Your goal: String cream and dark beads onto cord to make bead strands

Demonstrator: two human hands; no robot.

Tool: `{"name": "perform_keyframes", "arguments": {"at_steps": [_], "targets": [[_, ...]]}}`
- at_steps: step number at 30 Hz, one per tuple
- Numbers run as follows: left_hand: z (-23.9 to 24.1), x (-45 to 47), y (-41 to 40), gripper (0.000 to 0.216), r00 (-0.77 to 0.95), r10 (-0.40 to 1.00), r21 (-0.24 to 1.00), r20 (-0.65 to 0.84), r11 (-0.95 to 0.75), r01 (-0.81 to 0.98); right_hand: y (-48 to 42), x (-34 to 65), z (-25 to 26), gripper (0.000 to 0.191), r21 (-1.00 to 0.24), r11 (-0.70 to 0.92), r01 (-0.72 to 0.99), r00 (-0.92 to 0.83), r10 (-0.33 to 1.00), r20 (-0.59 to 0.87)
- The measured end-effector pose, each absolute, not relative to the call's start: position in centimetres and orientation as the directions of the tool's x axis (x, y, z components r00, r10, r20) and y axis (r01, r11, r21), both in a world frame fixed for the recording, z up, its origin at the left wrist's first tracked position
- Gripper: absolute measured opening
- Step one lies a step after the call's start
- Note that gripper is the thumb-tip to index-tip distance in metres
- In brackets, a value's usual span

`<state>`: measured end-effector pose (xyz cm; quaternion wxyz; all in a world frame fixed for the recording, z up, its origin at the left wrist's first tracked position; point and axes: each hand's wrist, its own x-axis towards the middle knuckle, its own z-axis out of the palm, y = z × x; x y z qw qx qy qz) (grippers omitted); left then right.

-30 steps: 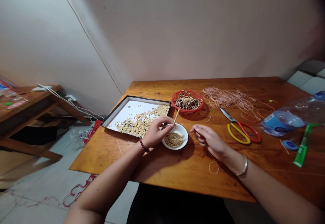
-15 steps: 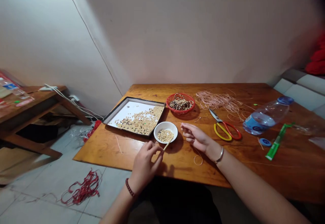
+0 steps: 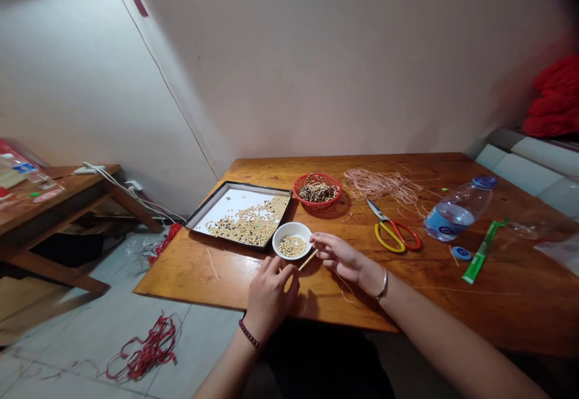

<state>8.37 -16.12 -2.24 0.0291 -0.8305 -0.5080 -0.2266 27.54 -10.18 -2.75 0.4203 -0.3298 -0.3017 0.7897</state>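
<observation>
My left hand (image 3: 270, 293) is closed near the table's front edge, pinching the lower end of a short strand of pale beads (image 3: 307, 260). My right hand (image 3: 340, 255) is just right of the small white bowl (image 3: 292, 234) of pale beads, its fingers curled and pinched at the strand's upper end. A thin cord trails from under my right hand across the wooden table (image 3: 452, 302).
Behind the bowl lie a black-rimmed tray (image 3: 226, 197) of loose beads and a red basket (image 3: 317, 189) of beads. To the right lie a tangle of pink cord (image 3: 380, 183), yellow and red scissors (image 3: 393, 232), a water bottle (image 3: 456, 209), its blue cap (image 3: 460, 253), a green strip (image 3: 480, 258).
My left hand drew back from the bowl to the table's front edge with the bead strand. My right hand closed in and took the strand's other end. The view pulled back.
</observation>
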Motion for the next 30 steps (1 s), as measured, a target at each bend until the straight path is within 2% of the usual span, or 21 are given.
{"name": "perform_keyframes", "arguments": {"at_steps": [10, 22, 30], "targets": [[-3.0, 8.5, -15.9, 0.008, 0.358, 0.814, 0.128, 0.458, -0.459, 0.879, -10.2, 27.5, -2.8, 0.023, -0.742, -0.5, -0.446, -0.452, 0.842, -0.295], [-3.3, 8.5, -15.8, 0.006, 0.44, 0.771, 0.01, 0.459, -0.5, 0.866, -10.5, 27.7, -2.4, 0.019, -0.723, -0.563, -0.4, -0.55, 0.779, -0.302], [-3.2, 8.5, -16.1, 0.006, 0.446, 0.767, -0.012, 0.462, -0.497, 0.868, -10.5, 27.8, -2.1, 0.019, -0.721, -0.569, -0.397, -0.53, 0.783, -0.326]]}}
